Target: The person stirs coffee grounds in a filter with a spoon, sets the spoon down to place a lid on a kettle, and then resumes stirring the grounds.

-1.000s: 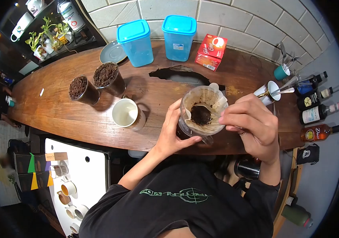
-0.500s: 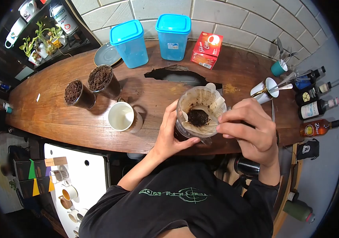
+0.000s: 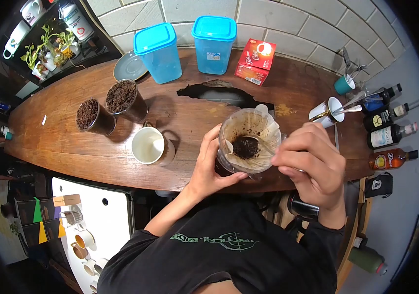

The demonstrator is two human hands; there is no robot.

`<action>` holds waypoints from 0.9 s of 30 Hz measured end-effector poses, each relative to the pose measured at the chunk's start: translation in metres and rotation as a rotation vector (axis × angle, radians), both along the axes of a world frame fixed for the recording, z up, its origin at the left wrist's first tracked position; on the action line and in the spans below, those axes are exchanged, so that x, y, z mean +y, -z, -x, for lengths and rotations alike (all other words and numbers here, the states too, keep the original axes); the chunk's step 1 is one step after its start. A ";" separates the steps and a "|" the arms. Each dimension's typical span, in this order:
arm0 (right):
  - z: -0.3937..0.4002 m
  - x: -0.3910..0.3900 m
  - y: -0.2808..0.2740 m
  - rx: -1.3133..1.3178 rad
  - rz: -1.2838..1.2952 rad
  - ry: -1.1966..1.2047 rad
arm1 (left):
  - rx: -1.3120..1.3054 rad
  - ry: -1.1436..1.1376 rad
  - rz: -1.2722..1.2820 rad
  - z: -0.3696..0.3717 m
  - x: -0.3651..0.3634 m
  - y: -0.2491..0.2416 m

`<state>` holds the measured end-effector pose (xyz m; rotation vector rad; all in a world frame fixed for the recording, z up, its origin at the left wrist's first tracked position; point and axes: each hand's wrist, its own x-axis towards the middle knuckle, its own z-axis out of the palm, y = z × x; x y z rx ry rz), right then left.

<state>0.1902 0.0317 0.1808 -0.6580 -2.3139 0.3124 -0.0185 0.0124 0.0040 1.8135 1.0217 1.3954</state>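
Observation:
A clear coffee dripper [image 3: 222, 158] stands near the table's front edge, lined with a stained paper filter [image 3: 269, 126]. Dark coffee grounds [image 3: 243, 147] lie at the filter's bottom, with specks up its sides. My left hand [image 3: 208, 169] wraps the dripper from the left, thumb at the front, fingers at the back. Between the pinched fingers of my right hand [image 3: 317, 159] is a thin metal spoon [image 3: 267, 147]; its shaft slants down into the filter and its tip reaches the grounds. A white mug [image 3: 149, 145] sits left of my left hand.
Two glasses of dark crumbly grounds, a nearer glass [image 3: 102, 122] and a farther glass [image 3: 138, 108], stand left. Behind are blue-lidded containers [image 3: 214, 49], a red box [image 3: 254, 62] and a hole in the tabletop [image 3: 214, 93]. Right are a utensil mug [image 3: 319, 112] and several bottles [image 3: 391, 159].
The spoon has swung into clearer view inside the filter, its tip now at the grounds. My right hand has shifted slightly right. My left hand keeps its hold on the dripper.

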 end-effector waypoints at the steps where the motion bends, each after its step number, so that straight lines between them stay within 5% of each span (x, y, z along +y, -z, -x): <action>1: 0.001 -0.001 -0.003 0.028 -0.049 0.016 | -0.003 -0.001 -0.004 0.000 0.000 0.000; 10: 0.016 0.012 -0.018 -0.086 -0.242 0.050 | 0.019 -0.017 -0.066 0.000 0.001 -0.004; 27: 0.030 0.011 0.002 -0.018 0.042 0.082 | -0.084 0.013 -0.008 -0.002 -0.002 0.004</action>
